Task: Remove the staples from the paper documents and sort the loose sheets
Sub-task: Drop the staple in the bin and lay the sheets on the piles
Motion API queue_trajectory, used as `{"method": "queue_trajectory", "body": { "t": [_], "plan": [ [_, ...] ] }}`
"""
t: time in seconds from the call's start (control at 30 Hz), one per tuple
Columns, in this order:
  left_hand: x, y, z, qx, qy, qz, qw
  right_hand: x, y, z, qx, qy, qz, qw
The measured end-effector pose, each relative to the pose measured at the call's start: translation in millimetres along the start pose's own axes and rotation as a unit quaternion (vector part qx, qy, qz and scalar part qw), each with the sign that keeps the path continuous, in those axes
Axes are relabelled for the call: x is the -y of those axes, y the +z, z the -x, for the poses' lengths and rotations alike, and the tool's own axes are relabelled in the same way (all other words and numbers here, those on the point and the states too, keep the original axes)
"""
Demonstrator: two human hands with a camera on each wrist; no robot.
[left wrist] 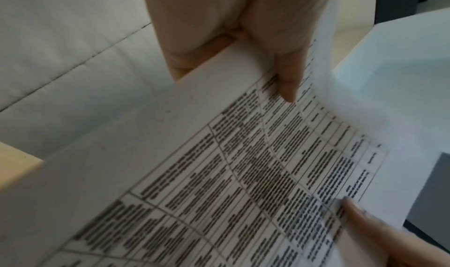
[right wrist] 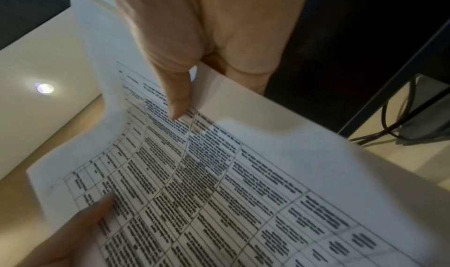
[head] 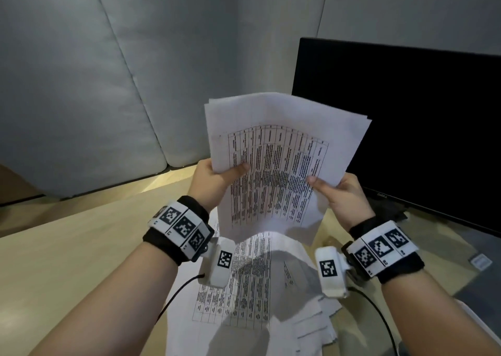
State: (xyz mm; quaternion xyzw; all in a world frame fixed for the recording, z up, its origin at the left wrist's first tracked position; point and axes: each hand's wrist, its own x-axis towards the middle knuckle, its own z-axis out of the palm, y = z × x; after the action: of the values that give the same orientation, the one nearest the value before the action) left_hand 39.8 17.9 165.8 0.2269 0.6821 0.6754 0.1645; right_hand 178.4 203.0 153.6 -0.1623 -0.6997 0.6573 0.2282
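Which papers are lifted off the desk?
The stack of sheets held by the left hand and right hand; the other papers lie on the desk.

Seen from the head camera, the light wooden desk [head: 81,260] lies bare from about eight to ten o'clock, open room for a hand. At six o'clock a loose heap of white printed sheets [head: 252,296] covers the desk. From one to three o'clock a black flat monitor [head: 406,117] stands upright and blocks that side. A grey padded partition [head: 81,84] walls off ten to twelve o'clock behind the desk.
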Motion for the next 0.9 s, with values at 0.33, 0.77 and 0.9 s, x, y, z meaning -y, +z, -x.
{"method": "queue_trajectory", "body": {
  "t": [0.33, 0.77, 0.9],
  "plan": [
    [30, 13, 11, -0.018, -0.062, 0.009, 0.998, -21, -4, 7, -0.002, 0.045, 0.0, 0.999],
    [28, 23, -2, -0.03, -0.04, 0.018, 0.999, -23, -14, -3, -0.055, 0.022, -0.003, 0.998],
    [28, 24, -8, -0.01, -0.036, 0.0, 0.999, -16, -17, -12, -0.043, 0.014, 0.027, 0.999]
  ]
}}
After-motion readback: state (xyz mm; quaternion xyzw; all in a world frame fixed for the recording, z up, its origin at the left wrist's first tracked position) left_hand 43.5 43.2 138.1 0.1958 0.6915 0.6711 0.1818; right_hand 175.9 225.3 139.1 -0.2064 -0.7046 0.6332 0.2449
